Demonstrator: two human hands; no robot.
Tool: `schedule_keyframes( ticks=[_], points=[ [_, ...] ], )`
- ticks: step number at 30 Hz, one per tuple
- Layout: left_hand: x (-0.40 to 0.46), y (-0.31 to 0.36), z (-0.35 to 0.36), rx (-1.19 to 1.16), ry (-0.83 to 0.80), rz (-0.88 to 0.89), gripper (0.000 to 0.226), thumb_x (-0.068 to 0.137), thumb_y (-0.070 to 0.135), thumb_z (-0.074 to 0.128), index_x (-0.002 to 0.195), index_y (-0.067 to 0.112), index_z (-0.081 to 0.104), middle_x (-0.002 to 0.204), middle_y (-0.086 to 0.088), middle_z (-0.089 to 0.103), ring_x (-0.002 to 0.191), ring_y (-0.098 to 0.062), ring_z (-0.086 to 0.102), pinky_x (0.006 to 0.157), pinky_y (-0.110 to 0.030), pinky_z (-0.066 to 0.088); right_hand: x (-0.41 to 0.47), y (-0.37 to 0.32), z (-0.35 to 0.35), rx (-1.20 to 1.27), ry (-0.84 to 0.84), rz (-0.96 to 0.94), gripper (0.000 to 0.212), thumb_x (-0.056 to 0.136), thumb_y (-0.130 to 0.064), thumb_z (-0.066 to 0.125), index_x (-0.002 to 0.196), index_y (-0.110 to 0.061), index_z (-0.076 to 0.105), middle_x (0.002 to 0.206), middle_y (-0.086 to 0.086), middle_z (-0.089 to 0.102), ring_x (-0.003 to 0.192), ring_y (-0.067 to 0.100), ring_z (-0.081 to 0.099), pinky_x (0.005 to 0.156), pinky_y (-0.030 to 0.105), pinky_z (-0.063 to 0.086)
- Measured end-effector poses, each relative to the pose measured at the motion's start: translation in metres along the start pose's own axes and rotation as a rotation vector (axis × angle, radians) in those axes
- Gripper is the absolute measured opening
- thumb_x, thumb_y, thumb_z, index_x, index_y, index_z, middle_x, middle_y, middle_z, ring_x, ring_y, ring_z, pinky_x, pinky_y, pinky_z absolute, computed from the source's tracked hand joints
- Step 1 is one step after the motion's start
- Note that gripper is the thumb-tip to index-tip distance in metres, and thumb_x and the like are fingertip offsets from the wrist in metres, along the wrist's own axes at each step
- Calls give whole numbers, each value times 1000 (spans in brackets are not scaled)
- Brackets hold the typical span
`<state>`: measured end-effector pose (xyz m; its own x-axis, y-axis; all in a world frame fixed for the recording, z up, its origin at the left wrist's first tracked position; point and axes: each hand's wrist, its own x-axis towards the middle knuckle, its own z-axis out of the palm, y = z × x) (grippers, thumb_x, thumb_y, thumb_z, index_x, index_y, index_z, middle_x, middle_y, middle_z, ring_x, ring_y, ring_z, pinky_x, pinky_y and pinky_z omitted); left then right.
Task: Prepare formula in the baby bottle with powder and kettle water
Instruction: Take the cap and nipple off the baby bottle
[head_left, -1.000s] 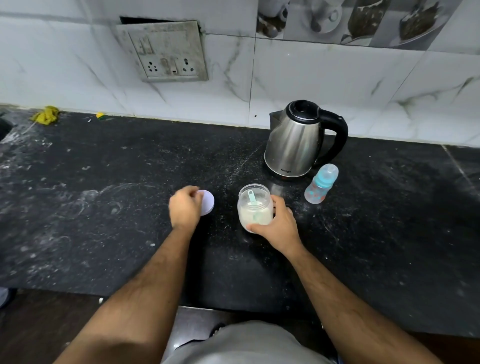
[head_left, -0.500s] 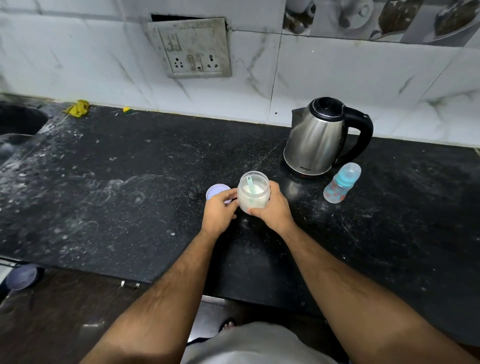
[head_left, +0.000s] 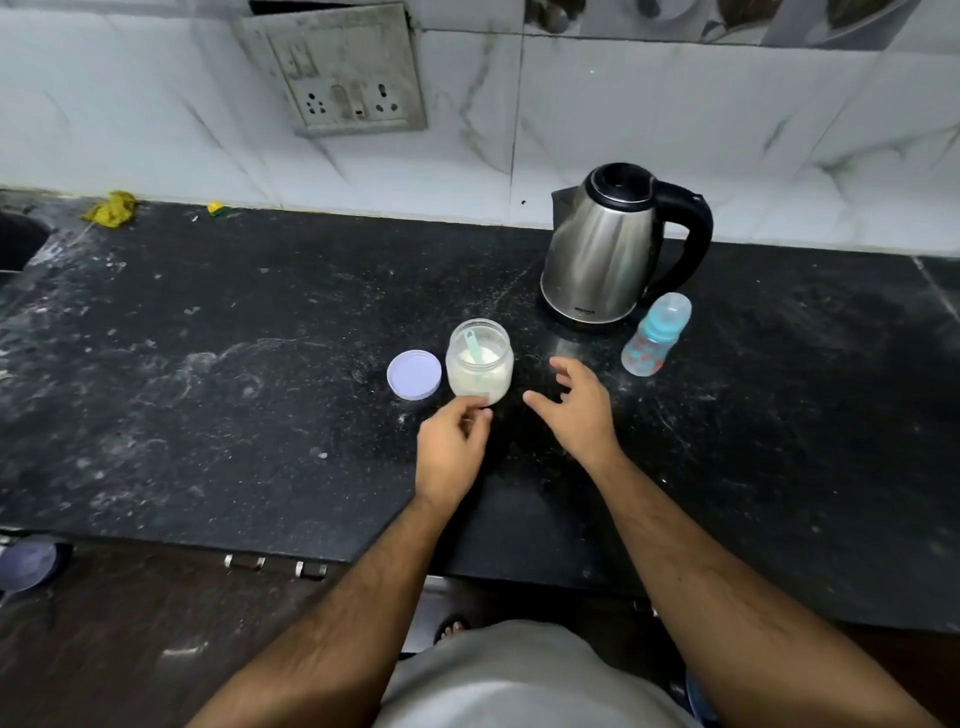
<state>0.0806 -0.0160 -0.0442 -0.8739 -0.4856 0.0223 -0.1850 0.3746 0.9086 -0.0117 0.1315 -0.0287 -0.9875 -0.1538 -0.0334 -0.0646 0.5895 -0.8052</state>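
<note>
Dusty black counter (head_left: 208, 415) under marble tiles, jar of powder (head_left: 479, 364) mid-counter with lid off, left hand (head_left: 451, 447) loosely curled at its base holding nothing, right hand (head_left: 574, 410) spread and empty, so probably best grabbing the capped baby bottle (head_left: 655, 335) by the kettle (head_left: 602, 249) near the back edge, uncapping before scooping.

Brushed steel kettle (head_left: 597, 260), clear plastic jar (head_left: 479, 366), speckled black stone counter (head_left: 208, 389).
</note>
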Motion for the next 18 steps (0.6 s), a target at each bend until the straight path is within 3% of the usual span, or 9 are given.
schedule_keyframes(
  ticks=[4, 10, 13, 18],
  points=[
    [-3, 35, 48, 6, -192, 53, 17, 89, 20, 65, 105, 22, 71, 83, 7, 72, 78, -6, 68, 81, -29, 56, 0, 32, -41, 7, 166, 9, 27, 80, -26, 78, 103, -14, 71, 106, 3, 70, 96, 14, 67, 87, 36, 56],
    [28, 62, 68, -28, -235, 34, 25, 90, 18, 68, 114, 13, 68, 95, 4, 71, 80, 1, 64, 90, -27, 53, 12, 39, -61, -1, 235, 104, 19, 81, -22, 78, 95, -12, 71, 95, 3, 72, 87, 15, 69, 84, 31, 55],
    [45, 89, 98, -25, -296, 27, 38, 89, 17, 69, 125, 9, 63, 115, -5, 71, 97, -6, 65, 99, -24, 48, 31, 53, -91, 6, 232, 194, 34, 78, -20, 80, 107, -13, 64, 102, 3, 67, 95, 17, 65, 89, 33, 53],
    [71, 111, 130, -101, -406, -61, 60, 89, 16, 69, 143, 8, 45, 143, -10, 52, 126, -18, 55, 105, -23, 41, 64, 62, -108, 10, 68, 194, 76, 74, -26, 84, 138, -11, 46, 134, 9, 57, 124, 23, 54, 105, 40, 44]
  ],
)
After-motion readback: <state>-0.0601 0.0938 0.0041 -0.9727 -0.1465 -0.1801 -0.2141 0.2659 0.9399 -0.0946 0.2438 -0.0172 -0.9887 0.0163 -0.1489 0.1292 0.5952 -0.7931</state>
